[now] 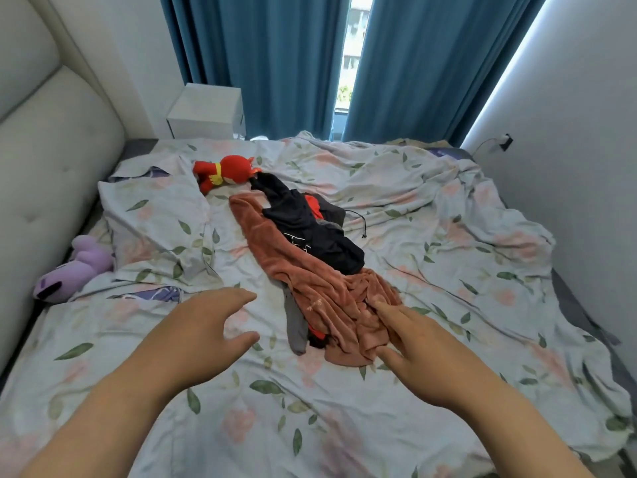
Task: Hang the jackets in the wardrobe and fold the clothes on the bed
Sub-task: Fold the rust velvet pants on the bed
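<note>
Head view: I see a bed (pixel 465 243) under a pale floral duvet, with a heap of clothes lying along its middle. A rust-pink fleece garment (pixel 310 281) runs from far to near. A black garment (pixel 310 232) lies on its far half and a grey garment (pixel 295 322) sits at its near left edge. The right hand (pixel 424 350) rests on the fleece's near end, fingers straight and thumb spread at the hem, not clenched. The left hand (pixel 203 329) hovers just left of the heap, fingers relaxed, grasping nothing. A red plush toy (pixel 225 172) lies beyond the heap. A purple plush toy (pixel 77 267) lies at the left by the padded headboard (pixel 51 160). Blue curtains (pixel 275 63) hang at the far side.
</note>
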The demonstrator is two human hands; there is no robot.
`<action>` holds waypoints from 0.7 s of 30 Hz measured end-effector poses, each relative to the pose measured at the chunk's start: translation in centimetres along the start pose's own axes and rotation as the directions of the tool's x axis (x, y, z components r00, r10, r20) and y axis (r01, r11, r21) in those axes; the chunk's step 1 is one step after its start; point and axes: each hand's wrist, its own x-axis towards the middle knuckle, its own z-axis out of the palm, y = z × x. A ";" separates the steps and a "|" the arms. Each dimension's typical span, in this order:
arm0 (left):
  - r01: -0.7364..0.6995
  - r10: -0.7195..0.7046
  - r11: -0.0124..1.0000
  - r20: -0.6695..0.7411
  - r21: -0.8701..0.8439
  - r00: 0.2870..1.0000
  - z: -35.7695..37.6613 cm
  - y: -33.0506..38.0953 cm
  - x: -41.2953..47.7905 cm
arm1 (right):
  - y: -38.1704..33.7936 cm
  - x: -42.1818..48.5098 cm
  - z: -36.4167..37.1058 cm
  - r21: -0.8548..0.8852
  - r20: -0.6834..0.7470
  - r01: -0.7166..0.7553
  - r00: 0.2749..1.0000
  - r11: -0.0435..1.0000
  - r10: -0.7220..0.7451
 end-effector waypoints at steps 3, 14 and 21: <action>0.018 -0.021 0.999 0.090 0.031 0.996 3.5 2.5 1.5 | 4.6 1.4 0.4 0.034 0.041 0.017 0.999 0.999 -0.019; 0.108 -0.118 0.993 0.329 0.047 0.937 12.6 5.6 6.3 | 15.3 3.6 8.1 0.256 0.186 -0.139 0.978 0.957 0.092; 0.167 -0.120 0.984 0.487 -0.055 0.865 22.2 4.9 10.4 | 19.4 7.4 14.9 0.316 0.312 -0.308 0.927 0.897 0.208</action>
